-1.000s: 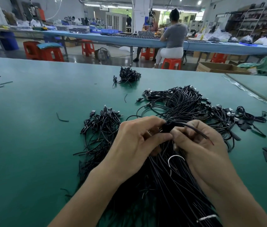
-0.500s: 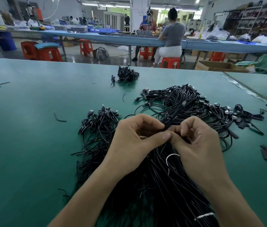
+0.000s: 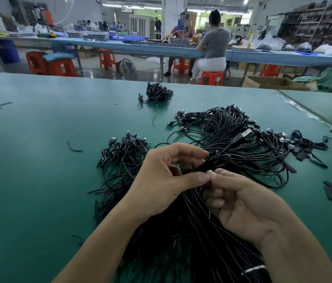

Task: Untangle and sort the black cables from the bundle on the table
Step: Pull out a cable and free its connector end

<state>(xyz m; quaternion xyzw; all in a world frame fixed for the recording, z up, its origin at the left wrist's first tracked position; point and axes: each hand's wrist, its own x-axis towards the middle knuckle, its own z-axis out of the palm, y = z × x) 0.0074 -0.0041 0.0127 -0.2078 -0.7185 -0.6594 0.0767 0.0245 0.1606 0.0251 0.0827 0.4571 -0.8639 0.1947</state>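
Green table fills most of the view, far edge up by the orange stools. A wide stretch on its left carries only a few scraps. The big bundle of black cables lies close to the person, between both wrists. The left hand pinches a looped cable lifted off it, and the right hand curls round the same strands, thumbs nearly touching. A loose pile sits just beyond.
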